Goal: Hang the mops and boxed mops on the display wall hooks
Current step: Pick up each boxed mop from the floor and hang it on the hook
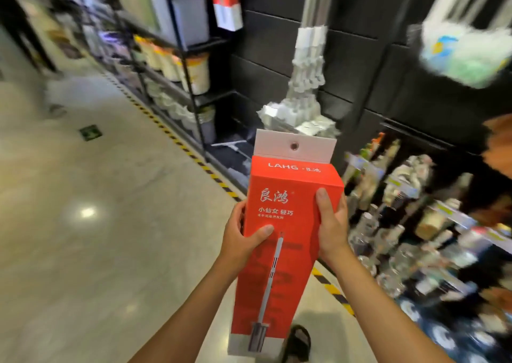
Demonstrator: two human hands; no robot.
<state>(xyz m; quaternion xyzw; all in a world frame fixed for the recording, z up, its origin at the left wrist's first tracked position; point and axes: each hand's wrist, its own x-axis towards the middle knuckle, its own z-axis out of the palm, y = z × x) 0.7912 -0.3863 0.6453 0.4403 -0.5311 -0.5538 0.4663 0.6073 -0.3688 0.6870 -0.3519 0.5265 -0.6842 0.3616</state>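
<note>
Hands grip a red boxed mop (pixel 279 240) upright: left hand (pixel 243 238) clasps its left edge, right hand (pixel 331 229) its right, before hanging mops (pixel 302 85).

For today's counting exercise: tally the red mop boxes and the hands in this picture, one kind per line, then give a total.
Red mop boxes: 2, one held, one up on the wall
Hands: 2, left hand, right hand
Total: 4

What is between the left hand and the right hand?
In the head view, the red mop box fills the stretch: the left hand grips its left edge and the right hand its right edge. Nothing else lies between them.
</note>
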